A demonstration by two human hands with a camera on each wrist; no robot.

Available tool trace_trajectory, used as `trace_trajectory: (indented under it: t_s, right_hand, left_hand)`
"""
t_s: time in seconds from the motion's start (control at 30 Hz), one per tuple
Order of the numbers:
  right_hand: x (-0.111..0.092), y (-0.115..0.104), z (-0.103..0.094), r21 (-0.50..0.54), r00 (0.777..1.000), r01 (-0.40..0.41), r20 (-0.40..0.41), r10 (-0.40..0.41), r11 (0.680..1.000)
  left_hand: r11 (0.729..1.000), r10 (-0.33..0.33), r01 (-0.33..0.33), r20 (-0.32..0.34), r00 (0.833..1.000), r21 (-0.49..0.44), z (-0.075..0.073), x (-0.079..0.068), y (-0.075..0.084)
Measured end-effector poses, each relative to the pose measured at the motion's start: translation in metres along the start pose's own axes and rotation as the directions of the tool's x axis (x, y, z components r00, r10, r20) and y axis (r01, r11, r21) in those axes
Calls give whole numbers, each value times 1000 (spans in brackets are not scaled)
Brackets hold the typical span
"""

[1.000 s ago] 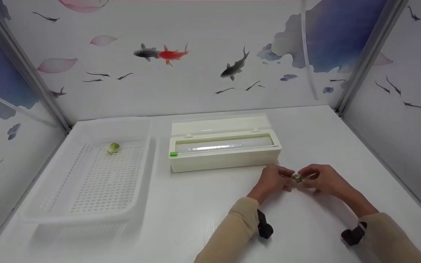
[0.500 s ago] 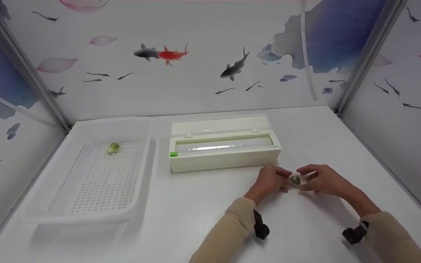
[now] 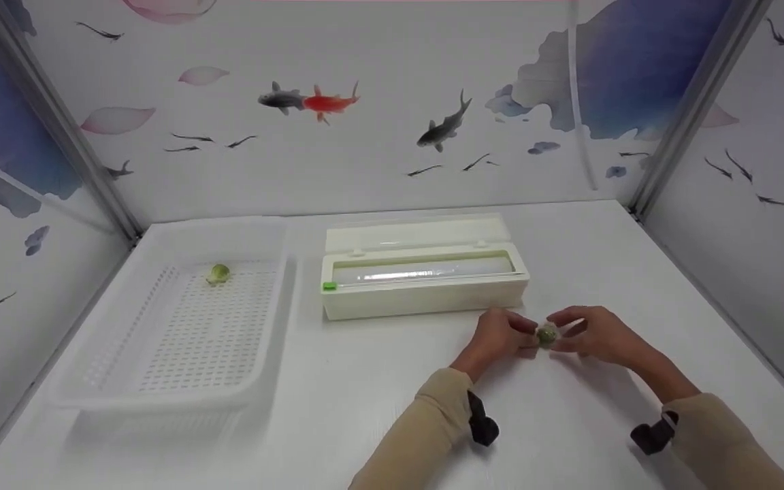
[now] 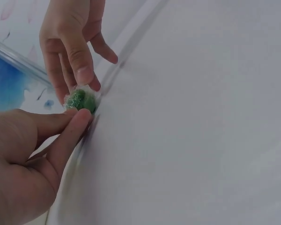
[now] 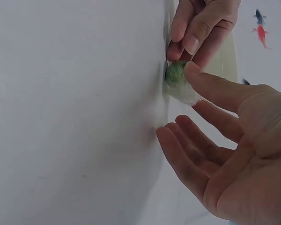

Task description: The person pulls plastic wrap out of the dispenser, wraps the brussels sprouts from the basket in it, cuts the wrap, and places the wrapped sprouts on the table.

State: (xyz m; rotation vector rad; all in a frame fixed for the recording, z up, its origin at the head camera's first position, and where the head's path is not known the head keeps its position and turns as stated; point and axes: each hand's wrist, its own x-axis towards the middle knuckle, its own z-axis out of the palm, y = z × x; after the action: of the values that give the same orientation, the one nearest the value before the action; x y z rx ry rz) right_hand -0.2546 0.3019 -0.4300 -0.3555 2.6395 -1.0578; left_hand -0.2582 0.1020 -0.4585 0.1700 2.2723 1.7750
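Note:
A small green Brussels sprout (image 3: 546, 335) in clear cling film is between the two hands, low over the table at the right. My left hand (image 3: 497, 335) pinches it between thumb and fingers from the left; in the left wrist view the thumb (image 4: 82, 119) presses its near side. From the other side my right hand (image 3: 596, 333) holds the wrapped sprout (image 5: 177, 77) with thumb and forefinger. In the right wrist view its other fingers (image 5: 189, 145) are loosely bent, apart from the sprout. Bunched film shows on the sprout's right-hand side.
A white cling film dispenser (image 3: 426, 299) with its lid raised and a roll inside stands just behind the hands. At left, a white perforated basket (image 3: 273, 327) contains another sprout (image 3: 219, 273). Printed panels enclose the table's back and sides.
Both hands have shifted slightly left with the sprout, and the sprout has turned between the fingers. The right fingertips have closed in on the film. The head view has swung slightly left.

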Motion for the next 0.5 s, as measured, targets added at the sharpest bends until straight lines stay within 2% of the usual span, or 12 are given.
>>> trace_trajectory:
  t_s: [0.17, 0.5]
  right_hand:
    - [3, 3, 1, -12, 999, -8, -52, 8, 1000]
    - [1, 3, 0, -20, 998, -26, -51, 25, 999]
  left_hand:
    - [997, -19, 22, 42, 999, -74, 7, 0, 1]
    - [984, -58, 67, 59, 997, -162, 6, -1, 1]
